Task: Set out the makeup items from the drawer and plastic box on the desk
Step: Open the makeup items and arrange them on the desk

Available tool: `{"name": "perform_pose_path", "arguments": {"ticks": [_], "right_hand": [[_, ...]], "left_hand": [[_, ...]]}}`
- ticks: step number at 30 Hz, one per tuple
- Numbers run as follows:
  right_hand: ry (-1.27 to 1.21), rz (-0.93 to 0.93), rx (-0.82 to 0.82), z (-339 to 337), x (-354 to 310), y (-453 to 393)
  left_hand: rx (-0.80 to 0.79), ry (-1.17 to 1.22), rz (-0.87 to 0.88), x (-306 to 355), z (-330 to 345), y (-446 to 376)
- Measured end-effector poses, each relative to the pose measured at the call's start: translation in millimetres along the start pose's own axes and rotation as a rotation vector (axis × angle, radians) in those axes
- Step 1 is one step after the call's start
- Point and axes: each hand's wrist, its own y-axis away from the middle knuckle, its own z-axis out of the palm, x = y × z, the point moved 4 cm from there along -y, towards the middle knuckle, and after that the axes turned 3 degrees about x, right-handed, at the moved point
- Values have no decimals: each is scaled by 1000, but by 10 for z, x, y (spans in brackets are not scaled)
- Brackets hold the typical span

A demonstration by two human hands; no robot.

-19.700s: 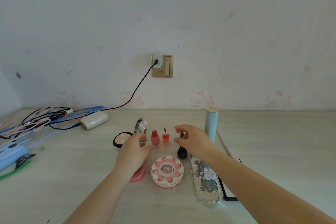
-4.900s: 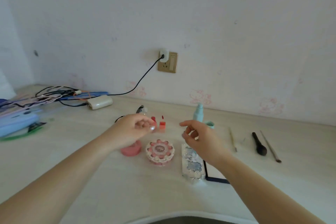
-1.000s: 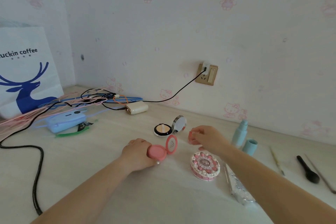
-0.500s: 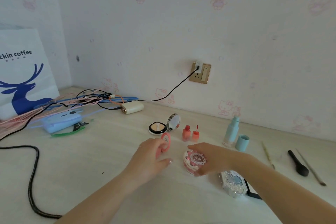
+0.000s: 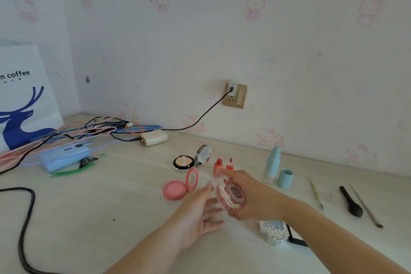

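Note:
My right hand (image 5: 251, 198) holds a round pink-and-white scalloped compact (image 5: 231, 194) tilted on its edge just above the desk. Beside it on the left, my left hand (image 5: 198, 218) is open, palm up, fingertips near the compact. A pink blush compact (image 5: 175, 189) stands with its lid up. Behind it lie a powder compact (image 5: 184, 162) with its mirror raised and two red lip tints (image 5: 222, 167). An uncapped blue bottle (image 5: 271, 164) and its cap (image 5: 285, 178) stand to the right. A silver embossed case (image 5: 274, 231) lies under my right forearm.
Brushes (image 5: 351, 202) and a thin stick (image 5: 315, 193) lie at the right. A tangle of cables (image 5: 89, 131), a white charger (image 5: 153, 137), a blue device (image 5: 64, 155) and a paper bag (image 5: 22, 104) fill the left. A thick black cable (image 5: 24, 224) loops at front left.
My right hand has lifted the scalloped compact off the desk and tipped it on edge. My left hand let go of the pink blush compact and moved right, open, beside it.

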Motion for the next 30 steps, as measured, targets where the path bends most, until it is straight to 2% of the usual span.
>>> {"name": "perform_pose_path", "arguments": {"ticks": [3, 6, 13, 18, 24, 30], "right_hand": [[-80, -20, 2, -26, -16, 87], [-131, -12, 9, -39, 12, 155], [-250, 59, 84, 4, 9, 101], [-206, 193, 144, 32, 13, 11], [-53, 154, 316, 146, -40, -44], [-109, 134, 414, 248, -24, -32]], "left_hand": [[-194, 55, -127, -65, 189, 40], [-297, 113, -140, -70, 296, 61], [-151, 241, -76, -54, 381, 46], [-104, 309, -81, -68, 436, 64], [-95, 297, -33, -35, 424, 60], [-66, 278, -2, -34, 426, 56]]}}
